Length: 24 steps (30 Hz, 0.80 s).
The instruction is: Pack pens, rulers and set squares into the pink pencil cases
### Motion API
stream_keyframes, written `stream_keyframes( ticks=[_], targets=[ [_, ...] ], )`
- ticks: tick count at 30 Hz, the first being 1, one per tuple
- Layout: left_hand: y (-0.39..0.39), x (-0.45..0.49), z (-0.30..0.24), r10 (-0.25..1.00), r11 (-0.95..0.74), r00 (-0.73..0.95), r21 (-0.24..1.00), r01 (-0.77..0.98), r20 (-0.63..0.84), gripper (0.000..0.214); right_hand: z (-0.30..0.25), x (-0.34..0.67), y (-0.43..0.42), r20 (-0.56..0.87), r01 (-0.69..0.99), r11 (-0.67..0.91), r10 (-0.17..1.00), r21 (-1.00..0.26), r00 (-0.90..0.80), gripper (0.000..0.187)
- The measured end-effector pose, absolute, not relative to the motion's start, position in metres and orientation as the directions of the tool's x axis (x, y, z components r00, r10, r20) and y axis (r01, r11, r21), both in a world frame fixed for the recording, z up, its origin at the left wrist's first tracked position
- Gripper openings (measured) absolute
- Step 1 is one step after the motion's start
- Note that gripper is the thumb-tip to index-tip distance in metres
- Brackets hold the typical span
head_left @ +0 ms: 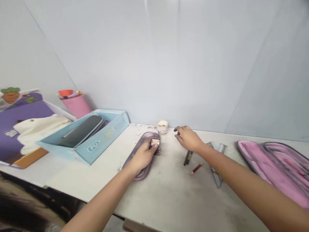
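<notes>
Two bare forearms are reaching in closest to me, the left one passing over the near end of the closed purple pencil case. With my left hand I am pinching a small printed block between thumb and finger, just above the case's right edge. My right hand is hovering well apart from the left, to the right of the case, fingers curled and thumb parted from them. Dark pens and a red pencil are lying right of the case, an open pink case farther right. Beyond its far end a paper cup is standing; to its left a blue box is sitting.
</notes>
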<state>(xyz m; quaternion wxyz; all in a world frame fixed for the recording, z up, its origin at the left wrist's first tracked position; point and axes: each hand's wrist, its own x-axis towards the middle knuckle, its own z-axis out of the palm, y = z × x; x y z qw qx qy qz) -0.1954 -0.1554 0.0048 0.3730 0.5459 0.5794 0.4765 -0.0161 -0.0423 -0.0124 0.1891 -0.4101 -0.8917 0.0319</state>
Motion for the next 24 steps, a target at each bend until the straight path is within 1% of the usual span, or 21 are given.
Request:
stream_keyframes(
  ticks=[3, 6, 9, 12, 14, 15, 17, 19, 20, 21, 22, 23, 24],
  targets=[
    [-0.159, -0.22, 0.006, 0.986, -0.004, -0.154, 0.936, 0.352, 0.062, 0.02, -0.013, -0.057, -0.031, 0.283, 0.752, 0.641, 0.758, -0.152, -0.588, 0.039],
    [-0.156, -0.237, 0.008, 0.988, 0.052, -0.155, 0.898, 0.437, 0.018, 0.023, -0.015, -0.079, -0.02, 0.235, 0.795, 0.598, 0.79, -0.099, -0.566, 0.035],
    [-0.14, -0.247, 0.015, 0.979, -0.009, -0.161, 0.822, 0.57, 0.122, 0.02, -0.019, -0.083, -0.015, 0.22, 0.812, 0.578, 0.805, -0.084, -0.551, 0.032],
    [-0.113, -0.251, 0.027, 0.969, -0.101, -0.099, 0.725, 0.682, 0.228, 0.021, -0.024, -0.077, -0.02, 0.222, 0.806, 0.591, 0.792, -0.04, -0.569, 0.029],
    [-0.093, -0.247, 0.033, 0.959, -0.126, -0.069, 0.635, 0.762, 0.273, 0.025, -0.026, -0.073, -0.026, 0.243, 0.787, 0.616, 0.761, 0.017, -0.601, 0.026],
    [-0.083, -0.244, 0.034, 0.955, -0.12, -0.062, 0.567, 0.815, 0.292, 0.027, -0.027, -0.071, -0.029, 0.256, 0.777, 0.628, 0.744, 0.045, -0.617, 0.025],
    [-0.066, -0.235, 0.033, 0.961, -0.099, -0.003, 0.355, 0.929, 0.277, 0.032, -0.027, -0.068, -0.033, 0.273, 0.766, 0.637, 0.725, 0.08, -0.632, 0.024],
    [-0.054, -0.227, 0.03, 0.976, -0.133, 0.111, 0.107, 0.985, 0.186, 0.032, -0.025, -0.066, -0.034, 0.273, 0.768, 0.634, 0.726, 0.089, -0.631, 0.024],
    [-0.051, -0.225, 0.029, 0.976, -0.167, 0.163, 0.018, 0.986, 0.141, 0.032, -0.025, -0.065, -0.033, 0.27, 0.772, 0.63, 0.731, 0.088, -0.627, 0.024],
    [-0.048, -0.223, 0.028, 0.972, -0.2, 0.202, -0.028, 0.979, 0.118, 0.031, -0.024, -0.065, -0.032, 0.266, 0.776, 0.625, 0.736, 0.085, -0.622, 0.024],
    [-0.047, -0.223, 0.029, 0.967, -0.221, 0.224, -0.032, 0.975, 0.125, 0.03, -0.024, -0.064, -0.031, 0.262, 0.78, 0.621, 0.741, 0.083, -0.618, 0.024],
    [-0.046, -0.224, 0.03, 0.96, -0.235, 0.232, 0.002, 0.972, 0.155, 0.029, -0.024, -0.063, -0.029, 0.259, 0.784, 0.616, 0.747, 0.079, -0.613, 0.024],
    [-0.046, -0.225, 0.032, 0.953, -0.25, 0.234, 0.067, 0.966, 0.195, 0.027, -0.025, -0.063, -0.027, 0.257, 0.791, 0.607, 0.755, 0.074, -0.604, 0.024]
  ],
)
